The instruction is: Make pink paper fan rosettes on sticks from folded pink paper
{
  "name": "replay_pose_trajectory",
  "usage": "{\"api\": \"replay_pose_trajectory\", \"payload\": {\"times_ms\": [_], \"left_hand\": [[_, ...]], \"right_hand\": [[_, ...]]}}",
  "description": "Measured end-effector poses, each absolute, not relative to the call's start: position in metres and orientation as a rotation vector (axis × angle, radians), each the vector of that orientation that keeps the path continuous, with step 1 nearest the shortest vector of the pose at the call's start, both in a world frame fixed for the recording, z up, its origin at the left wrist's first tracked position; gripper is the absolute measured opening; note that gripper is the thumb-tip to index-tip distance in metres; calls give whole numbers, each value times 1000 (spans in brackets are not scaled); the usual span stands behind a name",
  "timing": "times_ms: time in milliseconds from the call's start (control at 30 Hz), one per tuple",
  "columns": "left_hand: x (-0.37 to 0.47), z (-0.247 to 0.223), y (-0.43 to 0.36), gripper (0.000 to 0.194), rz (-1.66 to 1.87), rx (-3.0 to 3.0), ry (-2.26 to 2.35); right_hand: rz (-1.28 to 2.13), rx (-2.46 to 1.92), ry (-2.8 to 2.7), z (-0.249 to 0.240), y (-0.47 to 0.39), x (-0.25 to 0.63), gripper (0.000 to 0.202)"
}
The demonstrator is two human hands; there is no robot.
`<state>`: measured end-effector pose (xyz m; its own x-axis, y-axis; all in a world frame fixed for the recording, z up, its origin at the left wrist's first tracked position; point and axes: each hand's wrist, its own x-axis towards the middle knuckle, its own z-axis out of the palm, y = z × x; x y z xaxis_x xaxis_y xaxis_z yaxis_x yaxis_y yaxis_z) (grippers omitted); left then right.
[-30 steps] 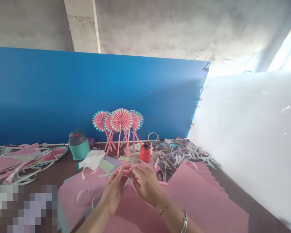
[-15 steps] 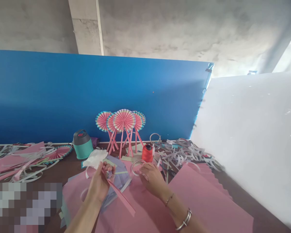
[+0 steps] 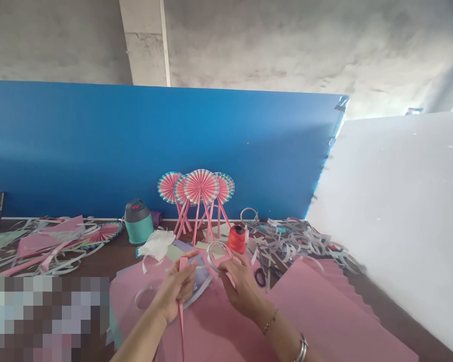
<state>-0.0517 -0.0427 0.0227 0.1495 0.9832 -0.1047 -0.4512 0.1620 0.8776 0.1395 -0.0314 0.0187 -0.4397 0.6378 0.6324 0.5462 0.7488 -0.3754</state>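
Note:
My left hand (image 3: 173, 289) is closed on a folded pink paper strip (image 3: 181, 329). Its top end sticks up past my thumb, and the rest hangs down below the hand. To the right, my right hand (image 3: 241, 284) grips a narrow roll of tape (image 3: 210, 257) by its right side, with the ring tilted up above the pink sheets. Under both hands lie large pink paper sheets (image 3: 211, 332). A red spool of thread (image 3: 237, 240) stands just behind the tape roll. Black-handled scissors (image 3: 260, 276) lie right of my right hand, partly covered.
Several round pleated paper fans (image 3: 202, 186) on pink sticks stand against the blue partition (image 3: 98, 146). A teal lidded container (image 3: 139, 229) and a white crumpled packet (image 3: 156, 245) are at their left. Paper scraps (image 3: 305, 241) pile up at the right, more strips (image 3: 56, 246) at the left.
My right hand has taken up the tape roll and tipped it upright. My left hand has turned, so the pink strip now points down instead of slanting right. The view has shifted slightly left.

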Motion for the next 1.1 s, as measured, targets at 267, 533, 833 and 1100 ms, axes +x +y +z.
{"api": "replay_pose_trajectory", "payload": {"times_ms": [267,533,833,1100], "left_hand": [[-45,33,-50,64,1150,965,925],[-40,34,-46,55,1294,956,1024],[-43,31,-45,38,1297,876,900],[-36,36,-47,36,1376,1010,1064]], "right_hand": [[182,-714,-2195,29,-39,136,17],[191,-681,-2196,26,-39,137,16],[170,-690,-2176,30,-43,135,14],[75,-884,-2123,27,-35,142,19]]}}
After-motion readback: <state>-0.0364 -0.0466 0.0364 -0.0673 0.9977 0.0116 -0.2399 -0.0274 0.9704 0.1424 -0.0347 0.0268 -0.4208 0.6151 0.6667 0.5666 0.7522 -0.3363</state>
